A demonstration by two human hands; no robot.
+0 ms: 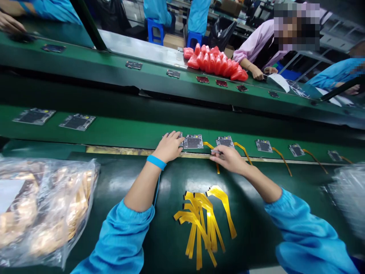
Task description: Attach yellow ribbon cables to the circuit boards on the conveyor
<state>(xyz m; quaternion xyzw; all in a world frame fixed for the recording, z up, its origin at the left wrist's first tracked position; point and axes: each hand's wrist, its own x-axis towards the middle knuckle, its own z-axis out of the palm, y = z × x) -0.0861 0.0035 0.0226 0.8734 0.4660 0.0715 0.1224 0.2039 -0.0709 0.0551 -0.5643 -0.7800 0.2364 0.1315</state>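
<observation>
My left hand (170,146), with a blue wrist strap, lies with fingers spread over a partly covered circuit board (180,134). Its index finger and thumb reach the left edge of a second circuit board (193,142). From that board's right side runs a yellow flex cable (209,145). My right hand (229,159) is closed in a pinch above this cable, on a small greyish thing I cannot make out. Just behind the right hand sits another circuit board (224,141) with its own flex cable (242,148). Nearer me, loose yellow flex cables (209,217) lie in a pile.
A clear plastic bag (82,213) of flex cables lies at left, clear plastic packaging (349,198) at right. More circuit boards (77,122) sit along the green belt (128,127). Across, red bags (213,62) stand near a person in a pink sleeve (251,43).
</observation>
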